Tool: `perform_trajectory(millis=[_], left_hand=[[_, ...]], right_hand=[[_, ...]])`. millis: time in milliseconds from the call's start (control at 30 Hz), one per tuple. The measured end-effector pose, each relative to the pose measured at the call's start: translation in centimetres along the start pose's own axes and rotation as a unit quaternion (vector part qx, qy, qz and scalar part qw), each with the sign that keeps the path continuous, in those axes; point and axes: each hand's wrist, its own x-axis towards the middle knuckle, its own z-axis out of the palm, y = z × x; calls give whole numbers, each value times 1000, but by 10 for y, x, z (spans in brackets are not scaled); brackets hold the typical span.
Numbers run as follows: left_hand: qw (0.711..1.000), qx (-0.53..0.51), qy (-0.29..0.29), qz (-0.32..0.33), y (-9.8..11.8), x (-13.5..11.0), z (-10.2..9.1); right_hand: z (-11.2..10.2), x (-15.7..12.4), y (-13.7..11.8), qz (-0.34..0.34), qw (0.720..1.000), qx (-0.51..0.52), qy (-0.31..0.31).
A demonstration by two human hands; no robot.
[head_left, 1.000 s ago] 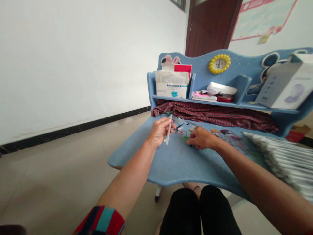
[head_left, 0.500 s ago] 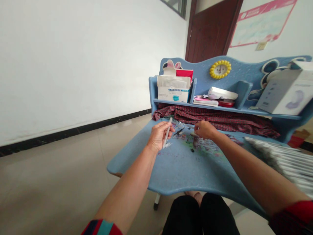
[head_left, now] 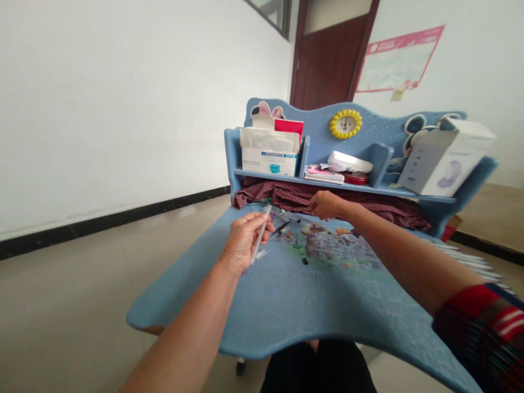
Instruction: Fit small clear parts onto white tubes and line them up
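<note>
My left hand (head_left: 248,236) is closed around a clear pen barrel (head_left: 261,237), held at a tilt above the left part of the blue desk (head_left: 295,311). Farther back, my right hand (head_left: 325,206) hovers at the desk's rear beside the checked cloth (head_left: 282,195), its fingers bent together; what they pinch, if anything, is hidden. Between the hands lie a thin black piece (head_left: 281,226) and some small clear parts. A small black cap (head_left: 305,262) rests nearer to me, and white bits (head_left: 262,254) lie beneath the left hand.
Many whitish pens (head_left: 470,259) lie in a row at the desk's right side, partly behind my right forearm. On the shelf stand a mask box (head_left: 268,158), papers (head_left: 324,174), a red tin (head_left: 355,178) and a large white box (head_left: 446,158).
My right hand has moved back toward the cloth, off the printed picture. The left hand keeps its hold on the barrel. The whole view has shifted, so the desk appears farther left.
</note>
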Motion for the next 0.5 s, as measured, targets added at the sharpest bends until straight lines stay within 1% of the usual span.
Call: perform_trajectory(millis=[67, 133, 267, 300, 400, 433, 500], left_hand=[[1000, -3, 2, 6, 1, 0, 0], [1000, -9, 3, 10, 2, 0, 0], [1000, -13, 4, 18, 1, 1, -2], [1000, -13, 5, 19, 1, 1, -3], [999, -19, 19, 20, 1, 1, -4], [999, -24, 26, 20, 2, 1, -4], [998, -34, 42, 20, 4, 1, -4]], right_hand=[[-1, 0, -5, -28, 999, -22, 3], [4, -1, -16, -64, 997, -46, 26], [26, -2, -50, -143, 984, -90, 64], [31, -2, -59, -171, 976, -113, 68], [43, -1, -81, -259, 942, -206, 64], [46, 0, -87, -276, 933, -223, 59], [48, 2, -95, -291, 927, -230, 51]])
